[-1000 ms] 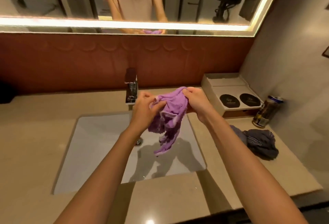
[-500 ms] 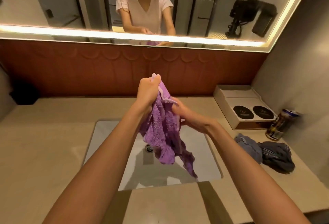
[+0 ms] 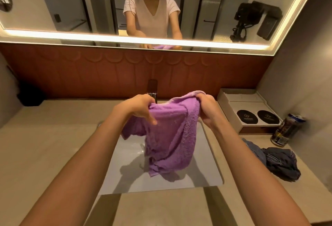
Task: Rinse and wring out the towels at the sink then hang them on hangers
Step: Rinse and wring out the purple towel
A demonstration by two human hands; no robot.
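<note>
Purple towel (image 3: 172, 136) held up over the sink basin (image 3: 125, 172), top edge stretched between both hands, rest hanging down toward the basin. Left hand (image 3: 138, 108) grips the top-left corner, fingers curled over the cloth, fingertips on its front face. Right hand (image 3: 206, 107) clenches the bunched top-right edge, hem poking out above the knuckles. Faucet (image 3: 152, 91) just behind the hands. Dark crumpled cloth (image 3: 276, 163) on the counter (image 3: 36, 145), right of the sink.
</note>
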